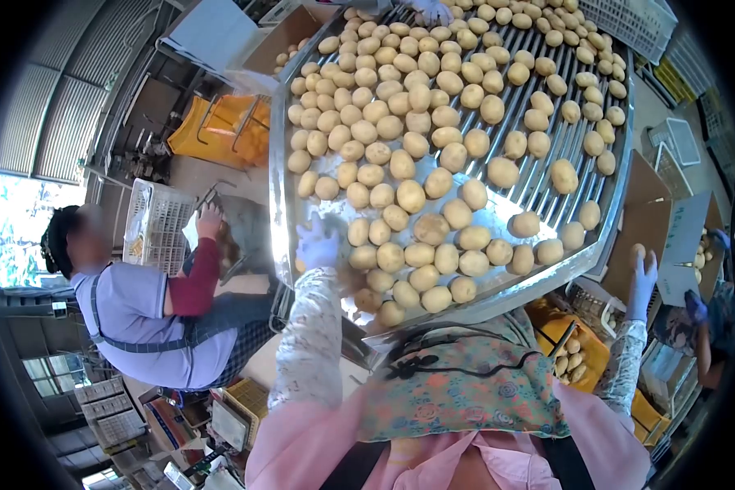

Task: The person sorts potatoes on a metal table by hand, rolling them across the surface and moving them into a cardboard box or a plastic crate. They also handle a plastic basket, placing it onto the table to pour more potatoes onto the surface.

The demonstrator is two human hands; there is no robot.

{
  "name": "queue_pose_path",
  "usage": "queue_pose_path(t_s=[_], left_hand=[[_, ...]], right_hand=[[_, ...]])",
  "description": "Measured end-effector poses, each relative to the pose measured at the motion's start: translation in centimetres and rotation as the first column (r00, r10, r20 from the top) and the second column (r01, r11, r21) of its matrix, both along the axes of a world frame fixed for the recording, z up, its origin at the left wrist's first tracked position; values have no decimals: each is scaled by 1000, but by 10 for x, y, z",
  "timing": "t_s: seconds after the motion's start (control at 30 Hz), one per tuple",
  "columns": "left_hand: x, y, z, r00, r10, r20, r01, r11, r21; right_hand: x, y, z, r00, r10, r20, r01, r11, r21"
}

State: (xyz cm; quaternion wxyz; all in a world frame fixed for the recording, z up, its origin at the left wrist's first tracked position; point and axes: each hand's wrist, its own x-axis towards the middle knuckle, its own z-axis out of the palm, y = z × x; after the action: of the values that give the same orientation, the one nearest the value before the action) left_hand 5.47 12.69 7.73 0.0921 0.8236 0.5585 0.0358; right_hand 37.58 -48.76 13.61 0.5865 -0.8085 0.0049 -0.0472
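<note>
My left hand (pixel 317 245), in a pale purple glove, is over the left edge of the metal sorting table (pixel 279 204). Its fingers are spread, and part of a potato shows beside the palm. Many round, pale yellow potatoes (pixel 411 196) cover the table's rollers and smooth metal sheet, the nearest ones just right of this hand. Off the table's right side, my right hand (pixel 643 278), gloved too, has its fingers around one potato (pixel 637 250), beside an open cardboard box (pixel 635 216).
A person (pixel 151 302) sits at the left near a white crate (pixel 157 224). Another person's gloved hand (pixel 696 307) is at the far right by a carton (pixel 684 245). A yellow container (pixel 600 359) of potatoes stands below the table's near right edge. Another gloved hand (pixel 433 11) shows at the far edge.
</note>
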Motion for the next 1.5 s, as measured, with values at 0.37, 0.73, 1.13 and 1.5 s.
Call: queue_pose_path(t_s=[0.37,0.73,1.13,1.5], left_hand=[[90,-188,60,359,-647,673,860,510,31],[68,-155,-13,672,-734,101,715,678,171],[24,-180,26,344,-893,289,915,388,111],[147,-6,6,826,-563,-39,549,786,286]], right_hand=[[-142,253,4,415,800,-434,29,465,885],[16,44,12,960,19,278,214,592,-777],[-33,381,-16,617,711,-338,-603,151,-784],[-100,267,-18,466,884,41,-571,336,-749]])
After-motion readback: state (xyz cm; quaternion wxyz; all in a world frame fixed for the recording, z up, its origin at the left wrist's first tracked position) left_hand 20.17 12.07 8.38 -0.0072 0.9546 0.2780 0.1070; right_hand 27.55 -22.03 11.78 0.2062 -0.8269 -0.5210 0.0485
